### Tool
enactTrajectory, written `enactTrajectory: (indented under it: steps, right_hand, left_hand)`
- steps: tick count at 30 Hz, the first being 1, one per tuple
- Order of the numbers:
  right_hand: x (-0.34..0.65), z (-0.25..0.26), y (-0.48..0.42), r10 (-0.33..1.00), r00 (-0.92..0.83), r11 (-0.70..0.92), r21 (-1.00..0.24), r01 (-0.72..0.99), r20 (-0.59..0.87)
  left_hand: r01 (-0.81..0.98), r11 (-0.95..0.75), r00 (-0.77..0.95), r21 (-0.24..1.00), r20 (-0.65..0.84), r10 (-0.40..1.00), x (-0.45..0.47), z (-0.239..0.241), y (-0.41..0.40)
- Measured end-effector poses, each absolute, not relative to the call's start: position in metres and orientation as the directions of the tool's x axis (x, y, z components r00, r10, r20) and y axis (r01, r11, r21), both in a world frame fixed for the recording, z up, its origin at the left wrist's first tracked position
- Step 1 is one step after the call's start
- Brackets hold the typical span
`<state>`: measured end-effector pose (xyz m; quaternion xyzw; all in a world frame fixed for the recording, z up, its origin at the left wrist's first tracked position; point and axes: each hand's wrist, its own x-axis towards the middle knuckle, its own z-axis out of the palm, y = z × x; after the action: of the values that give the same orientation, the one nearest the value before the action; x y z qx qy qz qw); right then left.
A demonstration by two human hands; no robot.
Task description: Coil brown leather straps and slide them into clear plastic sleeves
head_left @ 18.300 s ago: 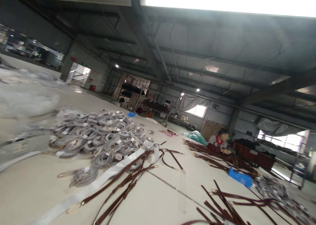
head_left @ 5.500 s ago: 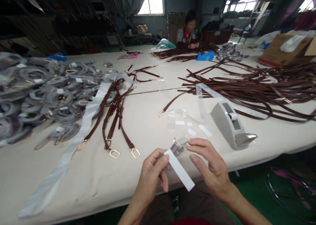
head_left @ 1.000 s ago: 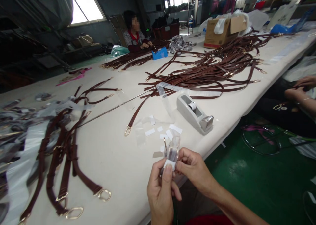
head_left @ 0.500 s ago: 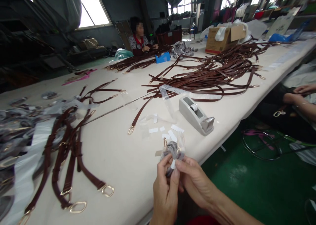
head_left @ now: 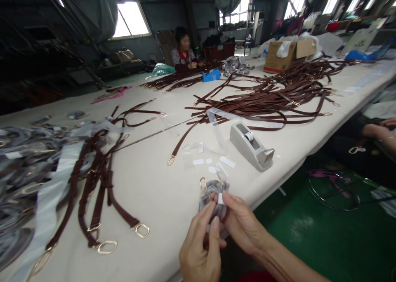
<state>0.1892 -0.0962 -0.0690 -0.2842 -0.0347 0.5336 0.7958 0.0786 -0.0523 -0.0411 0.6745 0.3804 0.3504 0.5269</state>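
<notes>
A coiled strap in clear wrap [head_left: 213, 188], greyish with a gold clasp sticking up at its left, is held between my two hands over the table's near edge. My left hand [head_left: 201, 240] grips it from the lower left, thumb and fingers on the wrap. From the right, my right hand [head_left: 243, 220] pinches its side beside a small white label [head_left: 220, 198]. Just beyond the bundle lie several white paper slips [head_left: 227, 162]. A grey tape dispenser [head_left: 251, 146] stands behind my right hand.
Wrapped coils [head_left: 27, 162] pile up at the left, beside loose brown straps [head_left: 100, 187] with gold clasps. A big heap of brown straps [head_left: 262, 104] lies mid-table. Behind are a cardboard box [head_left: 280, 57], a blue dispenser [head_left: 211, 75] and a seated person [head_left: 185, 55]. Another person's arm [head_left: 379, 131] shows at right.
The view has shifted slightly to the left. My left hand has slid lower on the wrapped coil, and more of the coil shows. My right fingers now sit at its right side by the label.
</notes>
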Motion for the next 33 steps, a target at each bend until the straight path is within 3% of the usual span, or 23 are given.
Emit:
enactTrajectory:
  steps: [3, 5, 8, 11, 13, 15, 17, 19, 22, 26, 28, 30, 33]
  right_hand:
    - [0.199, -0.076, -0.1, 0.83, 0.458, 0.3, -0.437, -0.848, -0.32]
    - [0.203, -0.078, -0.102, 0.847, 0.433, 0.283, -0.429, -0.858, -0.309]
    - [0.201, -0.075, -0.102, 0.899, 0.376, 0.238, -0.468, -0.851, -0.227]
    - [0.199, -0.07, -0.095, 0.942, 0.292, 0.16, -0.542, -0.825, -0.167]
    - [0.203, -0.069, -0.089, 0.943, 0.28, 0.095, -0.662, -0.744, -0.179]
    - [0.213, -0.071, -0.086, 0.899, 0.372, 0.011, -0.837, -0.547, -0.231]
    - [0.226, -0.077, -0.087, 0.831, 0.504, -0.084, -0.949, -0.303, -0.235]
    - [0.239, -0.085, -0.092, 0.791, 0.579, -0.145, -0.98, -0.136, -0.197]
    - [0.254, -0.094, -0.101, 0.776, 0.623, -0.163, -0.986, 0.044, -0.1]
    - [0.26, -0.099, -0.104, 0.778, 0.626, -0.143, -0.954, 0.262, 0.055]
    - [0.258, -0.104, -0.102, 0.793, 0.598, -0.125, -0.927, 0.352, 0.12]
    - [0.254, -0.114, -0.101, 0.815, 0.551, -0.117, -0.881, 0.459, 0.179]
    - [0.252, -0.138, -0.104, 0.802, 0.474, -0.074, -0.728, 0.682, 0.364]
  left_hand:
    - [0.177, -0.123, 0.366, 0.976, 0.051, 0.929, 0.072, -0.04, -0.035]
    - [0.125, 0.112, 0.37, 0.986, -0.151, 0.917, 0.072, -0.041, -0.023]
    - [0.026, 0.537, 0.572, 0.843, -0.453, 0.684, 0.076, -0.042, -0.012]
    - [-0.031, 0.61, 0.627, 0.792, -0.46, 0.629, 0.081, -0.042, -0.011]
    - [-0.067, 0.552, 0.556, 0.831, -0.428, 0.712, 0.077, -0.043, -0.006]
    - [-0.046, 0.484, 0.47, 0.874, -0.409, 0.782, 0.067, -0.048, 0.007]
    - [0.069, 0.372, 0.369, 0.926, -0.37, 0.853, 0.051, -0.058, 0.027]
    - [0.274, 0.176, 0.251, 0.945, -0.247, 0.936, 0.032, -0.067, 0.049]
    - [0.501, -0.125, 0.192, 0.856, 0.031, 0.981, 0.013, -0.061, 0.073]
    - [0.496, -0.423, 0.25, 0.758, 0.342, 0.906, 0.02, -0.024, 0.086]
    - [0.497, -0.576, 0.301, 0.65, 0.493, 0.816, 0.03, -0.02, 0.088]
    - [0.54, -0.652, 0.413, 0.532, 0.508, 0.756, 0.039, -0.035, 0.088]
    - [0.648, -0.632, 0.578, 0.425, 0.267, 0.771, 0.046, -0.078, 0.084]
